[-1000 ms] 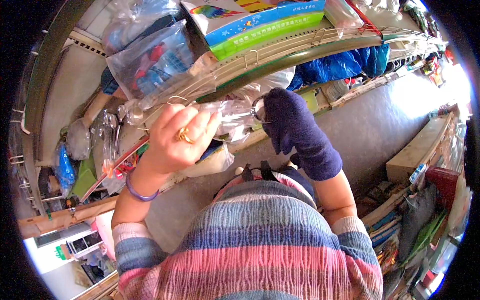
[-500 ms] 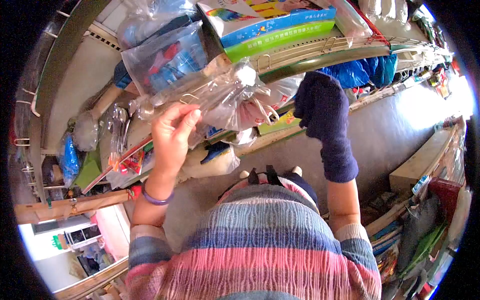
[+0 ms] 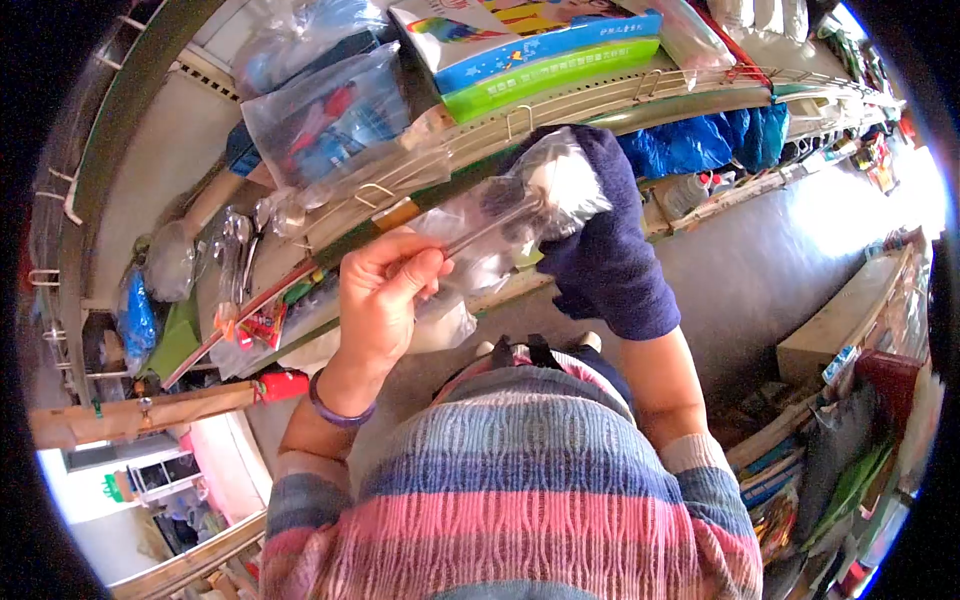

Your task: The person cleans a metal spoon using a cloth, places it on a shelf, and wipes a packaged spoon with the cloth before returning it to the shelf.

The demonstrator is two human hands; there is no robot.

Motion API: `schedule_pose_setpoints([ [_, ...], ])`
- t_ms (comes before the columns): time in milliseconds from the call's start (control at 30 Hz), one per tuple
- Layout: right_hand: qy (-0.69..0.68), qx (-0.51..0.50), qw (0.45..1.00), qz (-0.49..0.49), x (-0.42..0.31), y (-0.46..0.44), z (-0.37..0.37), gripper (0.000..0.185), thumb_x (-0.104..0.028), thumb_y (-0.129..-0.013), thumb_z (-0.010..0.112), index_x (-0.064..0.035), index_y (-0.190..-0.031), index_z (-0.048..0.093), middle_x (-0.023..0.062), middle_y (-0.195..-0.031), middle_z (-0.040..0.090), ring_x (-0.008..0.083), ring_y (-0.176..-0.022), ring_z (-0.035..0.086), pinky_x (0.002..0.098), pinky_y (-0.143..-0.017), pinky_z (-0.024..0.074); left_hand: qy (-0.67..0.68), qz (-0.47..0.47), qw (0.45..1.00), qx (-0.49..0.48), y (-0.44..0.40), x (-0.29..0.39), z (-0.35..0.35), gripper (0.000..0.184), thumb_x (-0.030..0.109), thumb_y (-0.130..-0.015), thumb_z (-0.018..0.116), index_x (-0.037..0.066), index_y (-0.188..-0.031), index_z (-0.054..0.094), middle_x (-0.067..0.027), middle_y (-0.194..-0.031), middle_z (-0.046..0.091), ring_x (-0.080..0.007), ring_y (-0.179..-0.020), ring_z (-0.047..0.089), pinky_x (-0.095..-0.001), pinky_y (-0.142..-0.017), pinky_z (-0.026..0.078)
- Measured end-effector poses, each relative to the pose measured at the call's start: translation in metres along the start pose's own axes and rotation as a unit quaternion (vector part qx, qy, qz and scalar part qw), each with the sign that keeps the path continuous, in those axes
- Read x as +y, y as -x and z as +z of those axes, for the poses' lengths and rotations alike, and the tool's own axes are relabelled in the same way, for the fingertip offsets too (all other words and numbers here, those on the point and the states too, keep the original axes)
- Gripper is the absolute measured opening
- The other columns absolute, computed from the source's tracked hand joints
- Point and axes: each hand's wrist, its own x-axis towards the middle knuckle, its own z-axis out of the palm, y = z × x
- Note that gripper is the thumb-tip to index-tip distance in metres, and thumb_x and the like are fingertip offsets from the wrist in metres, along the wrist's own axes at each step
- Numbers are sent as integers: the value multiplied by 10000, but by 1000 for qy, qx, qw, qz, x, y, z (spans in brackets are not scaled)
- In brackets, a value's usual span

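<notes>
My left hand (image 3: pixel 385 290), bare with a purple bangle at the wrist, pinches the thin stem end of a long-stemmed item in clear plastic (image 3: pixel 515 210). Its far end is a shiny, whitish, rounded part; glare hides what kind of thing it is. My right hand (image 3: pixel 615 235) is covered by a dark navy knit glove and closes round that rounded end from behind and below. The gloved fingers are partly hidden by the plastic. Both hands are in front of the shelf edge (image 3: pixel 470 135).
On the upper shelf lie a blue-and-green printed box (image 3: pixel 550 65) and a clear bag with blue and red contents (image 3: pixel 335 125). Spoon-like utensils (image 3: pixel 235 255) hang at the left. Blue plastic (image 3: pixel 690 150) lies under the shelf. A cardboard box (image 3: pixel 850 310) stands on the right.
My gloved right hand has moved left and closed on the rounded end of the plastic-wrapped item. My left hand has shifted right and slightly down, still pinching.
</notes>
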Motion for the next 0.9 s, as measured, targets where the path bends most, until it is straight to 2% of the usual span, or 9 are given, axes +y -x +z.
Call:
schedule_pose_setpoints([
  [67,39,-41,998,24,17,6,14,518,-207,-544,692,-61,-1026,571,172,-938,585,342,-858,558,407,-726,449,-2,5,999,33,2,6,5,114,62,-804,638,7,-904,636,-61,-782,634,-95,-644,583,-180,-531,425],
  [200,-86,-105,989,62,-12,-2,23,332,-135,-650,658,-61,-968,601,165,-862,608,313,-779,600,374,-653,474,-58,51,990,117,-2,2,13,114,74,-806,645,23,-908,648,-41,-738,636,-77,-623,565,-183,-542,427],
  [400,-123,-285,938,152,-67,-24,-19,321,-159,-561,700,-6,-810,567,172,-765,555,353,-731,532,337,-636,424,-208,133,963,112,-4,-16,28,122,44,-807,652,7,-923,650,17,-769,575,-33,-652,501,-170,-575,404],
  [433,-31,-186,977,102,-56,-9,0,279,-198,-567,698,-43,-736,540,158,-705,509,376,-682,491,375,-614,398,-186,121,971,86,-2,-16,32,143,41,-804,654,-12,-936,641,-2,-818,597,-35,-706,525,-173,-608,425],
  [533,-15,-39,999,35,-40,-7,10,346,-215,-524,716,-53,-787,561,164,-739,552,388,-703,539,427,-597,418,-76,49,992,86,0,-10,42,159,39,-806,652,-32,-946,629,-30,-872,616,-46,-749,549,-180,-638,445],
  [667,-46,40,998,-24,-36,-11,6,251,-186,-581,670,-87,-768,536,146,-712,540,384,-698,533,438,-581,409,-99,45,993,41,3,-15,26,137,34,-806,649,-35,-922,625,-35,-819,633,-73,-723,579,-195,-656,466],
  [700,-17,11,1000,-9,-43,-13,5,200,-167,-641,630,-102,-813,552,132,-724,554,367,-707,541,431,-580,415,-98,56,992,52,3,-15,26,132,34,-805,649,-33,-916,625,-36,-807,634,-76,-719,583,-197,-654,468],
  [833,-11,-107,994,-23,-51,-6,18,390,-236,-526,701,-86,-856,560,112,-793,549,359,-737,507,416,-648,393,-103,78,987,96,-1,-18,27,125,56,-796,651,-17,-894,622,-34,-760,629,-92,-665,578,-223,-620,469],
  [900,-35,-65,996,-58,-51,-2,24,271,-211,-611,653,-92,-840,571,123,-753,565,343,-719,545,418,-608,421,-97,62,988,98,-4,-22,28,126,59,-793,653,-15,-889,621,-35,-749,628,-91,-649,575,-225,-612,471],
])
